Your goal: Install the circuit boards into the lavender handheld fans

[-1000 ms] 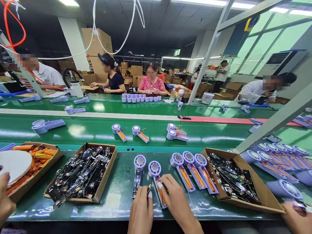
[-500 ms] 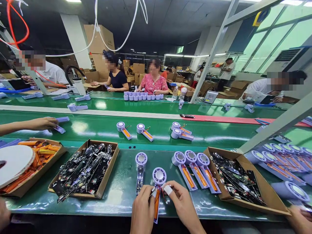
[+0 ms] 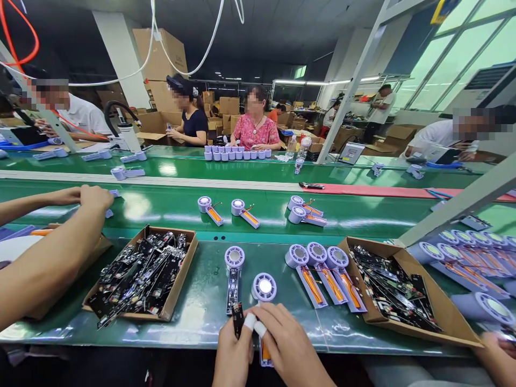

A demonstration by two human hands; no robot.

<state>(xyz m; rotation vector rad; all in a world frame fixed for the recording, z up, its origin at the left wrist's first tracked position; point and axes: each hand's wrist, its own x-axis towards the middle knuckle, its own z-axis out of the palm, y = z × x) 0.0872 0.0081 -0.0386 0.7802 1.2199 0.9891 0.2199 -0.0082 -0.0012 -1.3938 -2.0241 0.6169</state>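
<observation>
A lavender handheld fan point(image 3: 264, 287) with a round silver-centred head lies before me, its open handle holding an orange battery point(image 3: 265, 352). My left hand point(image 3: 236, 344) is closed on a narrow black circuit board point(image 3: 237, 319), left of the handle. Bent over the handle, my right hand point(image 3: 284, 336) has its fingers closed on the fan; they hide the wires there. White covers wrap a digit on each hand, and these nearly meet. Just left lies another fan point(image 3: 234, 258) with a circuit board along its handle.
Cardboard trays of circuit boards stand left point(image 3: 165, 317) and right point(image 3: 451, 330). Three fans with orange batteries point(image 3: 316, 252) lie beside the right tray. More fans point(image 3: 205, 204) rest on the green belt. A co-worker's arms point(image 3: 52, 258) reach in at left; another hand point(image 3: 497, 355) is at right.
My hands have drawn together over the fan's handle, and the black board now shows in my left hand. At left, a co-worker's second arm has come across the battery tray.
</observation>
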